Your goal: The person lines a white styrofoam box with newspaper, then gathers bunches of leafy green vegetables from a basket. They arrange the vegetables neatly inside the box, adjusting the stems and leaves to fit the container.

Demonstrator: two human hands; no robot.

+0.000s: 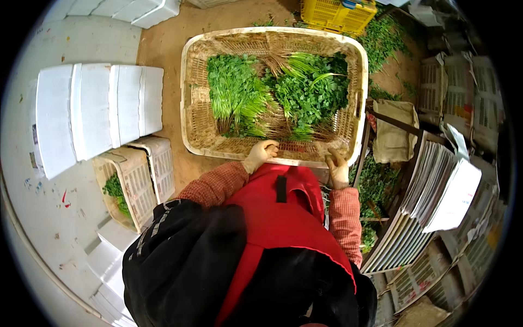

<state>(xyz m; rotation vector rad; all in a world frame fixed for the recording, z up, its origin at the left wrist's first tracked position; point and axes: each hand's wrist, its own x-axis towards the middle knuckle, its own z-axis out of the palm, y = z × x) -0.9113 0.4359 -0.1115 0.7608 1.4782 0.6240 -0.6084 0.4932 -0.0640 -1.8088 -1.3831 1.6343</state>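
In front of me is a large, dirty off-white plastic crate (188, 135), with bundles of leafy green herbs (233, 88) on its left side and more rooted bundles (310, 100) on its right. The pale roots of several bundles meet in the middle. My left hand (262, 155) is at the crate's near rim, its fingers curled over the edge. Further right, my right hand (338, 166) has its fingers at the same rim, near the corner. Both hands look gloved or soiled; how firmly each holds the rim is partly hidden.
White foam boxes (94, 110) stand stacked at the left, above two crates (137, 184), one holding greens. A yellow crate (339, 16) is beyond the big crate. Loose greens (382, 41) litter the floor at right, beside a rack of stacked sheets (429, 180).
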